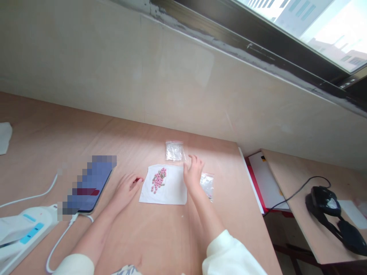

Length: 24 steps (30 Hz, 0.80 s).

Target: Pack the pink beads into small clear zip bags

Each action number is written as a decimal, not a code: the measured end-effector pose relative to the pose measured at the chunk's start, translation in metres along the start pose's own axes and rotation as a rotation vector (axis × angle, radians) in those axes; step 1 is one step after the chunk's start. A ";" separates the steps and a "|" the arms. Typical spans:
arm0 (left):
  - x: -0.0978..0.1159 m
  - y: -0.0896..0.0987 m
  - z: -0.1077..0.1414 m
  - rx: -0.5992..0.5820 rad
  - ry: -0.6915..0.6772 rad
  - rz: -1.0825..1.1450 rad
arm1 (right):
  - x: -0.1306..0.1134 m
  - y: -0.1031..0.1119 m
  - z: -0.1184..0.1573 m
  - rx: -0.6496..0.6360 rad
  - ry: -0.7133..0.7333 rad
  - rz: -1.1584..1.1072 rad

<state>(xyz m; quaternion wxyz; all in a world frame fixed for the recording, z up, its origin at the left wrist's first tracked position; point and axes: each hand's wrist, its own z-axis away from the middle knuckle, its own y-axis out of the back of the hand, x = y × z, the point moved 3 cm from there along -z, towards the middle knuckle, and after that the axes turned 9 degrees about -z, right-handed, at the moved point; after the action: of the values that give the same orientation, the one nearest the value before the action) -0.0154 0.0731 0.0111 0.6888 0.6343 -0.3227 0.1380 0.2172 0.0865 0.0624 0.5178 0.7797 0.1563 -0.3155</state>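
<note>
While the right hand (194,172) is spread, left hand (126,187) curled (empty? can't tell), round pink beads (156,182) are already out loose on square white paper (175,186) between.

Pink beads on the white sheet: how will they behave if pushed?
The pink beads will likely roll or scatter, since they look round and lie loose. Each is probably light, being so small. The white sheet shows no raised rim, so it probably won't stop them.
</note>
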 end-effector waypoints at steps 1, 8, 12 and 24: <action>0.000 0.000 0.000 0.000 0.001 0.002 | -0.004 -0.013 -0.007 -0.055 0.024 0.008; 0.004 0.004 0.002 0.001 -0.018 0.023 | 0.001 -0.041 -0.021 -0.179 0.060 -0.002; 0.002 0.004 0.002 0.024 -0.009 0.030 | 0.007 -0.025 -0.017 -0.209 0.078 -0.142; 0.053 0.020 -0.001 -0.294 0.140 0.655 | -0.023 0.020 0.044 -0.392 -0.333 -0.792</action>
<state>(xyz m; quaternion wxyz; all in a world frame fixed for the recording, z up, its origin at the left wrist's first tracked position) 0.0127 0.0654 0.0599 0.7124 0.3806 -0.4770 0.3465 0.1967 0.0400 0.0799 0.5130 0.4862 0.4133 -0.5742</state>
